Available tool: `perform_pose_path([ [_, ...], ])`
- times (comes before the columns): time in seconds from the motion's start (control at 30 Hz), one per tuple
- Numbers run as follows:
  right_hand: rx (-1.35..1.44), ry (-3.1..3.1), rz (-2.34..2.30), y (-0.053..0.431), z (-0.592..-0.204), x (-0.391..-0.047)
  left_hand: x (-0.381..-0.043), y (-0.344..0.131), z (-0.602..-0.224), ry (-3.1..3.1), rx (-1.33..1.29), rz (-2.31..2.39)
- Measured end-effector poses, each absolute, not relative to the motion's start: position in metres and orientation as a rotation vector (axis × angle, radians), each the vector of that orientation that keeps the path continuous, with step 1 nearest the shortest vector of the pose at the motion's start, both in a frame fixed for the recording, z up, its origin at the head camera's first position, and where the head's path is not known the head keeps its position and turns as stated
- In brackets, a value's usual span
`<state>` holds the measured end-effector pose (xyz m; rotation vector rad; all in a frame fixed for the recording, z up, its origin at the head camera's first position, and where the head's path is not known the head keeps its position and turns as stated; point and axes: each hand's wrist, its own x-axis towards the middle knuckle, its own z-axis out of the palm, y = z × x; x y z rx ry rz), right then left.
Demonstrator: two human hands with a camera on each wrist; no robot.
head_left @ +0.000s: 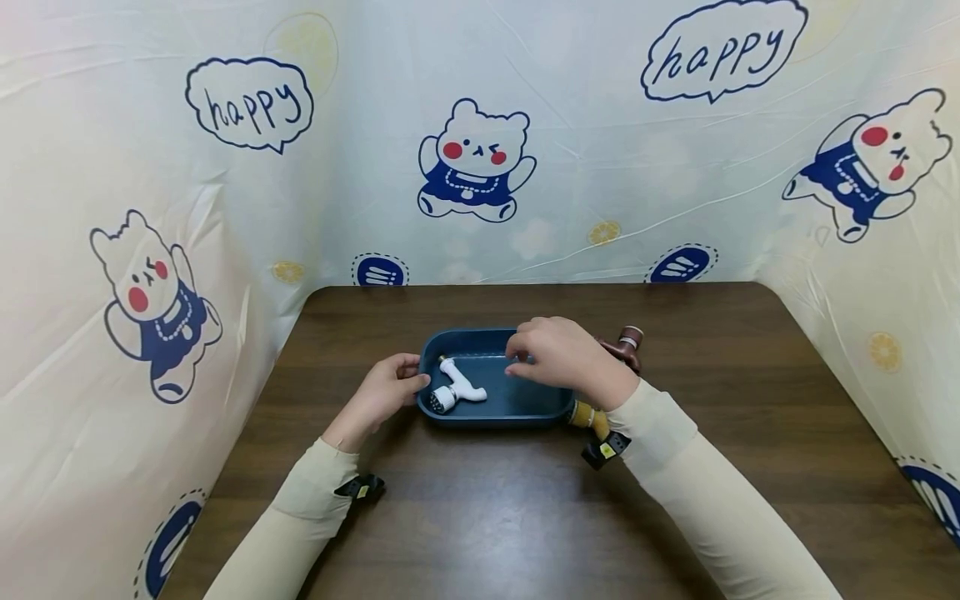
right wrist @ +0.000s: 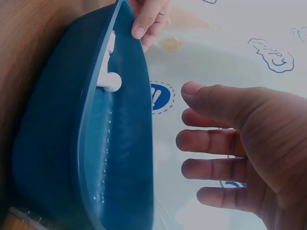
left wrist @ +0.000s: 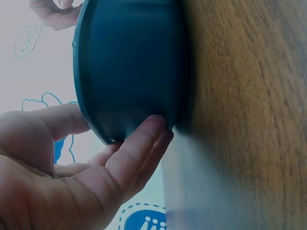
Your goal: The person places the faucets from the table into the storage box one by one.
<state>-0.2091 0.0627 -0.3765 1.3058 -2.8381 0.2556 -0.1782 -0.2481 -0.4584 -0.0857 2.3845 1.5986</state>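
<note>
A blue rectangular tray (head_left: 517, 422) sits on the table, with a white plastic tap (head_left: 459, 385) lying at its left end. My left hand (head_left: 384, 390) holds the tray's left end, thumb at the rim and fingers against the outer wall (left wrist: 129, 72). Above the tray's right part hovers my right hand (head_left: 558, 354). Its fingers are loosely bent and nothing is between them. In the right wrist view, part of the white tap (right wrist: 111, 81) shows inside the tray, and the right fingertips (right wrist: 189, 141) stand apart from the rim.
Right of the tray lies a dark reddish-brown tap (head_left: 630, 342), partly hidden by my right hand. A yellow brass-coloured tap or fitting (head_left: 587, 417) lies at the tray's right front corner, partly covered by my right wrist. Printed cloth (head_left: 480, 242) encloses the brown wooden table (head_left: 465, 517) behind and at the sides.
</note>
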Motion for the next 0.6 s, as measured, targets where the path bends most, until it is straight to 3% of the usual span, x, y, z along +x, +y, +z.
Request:
perform_pose_path([
  [0.6,1.242,-2.757,0.331,0.088,-0.371,-0.193,-0.178,-0.249,-0.458,2.368,-0.086,1.602],
])
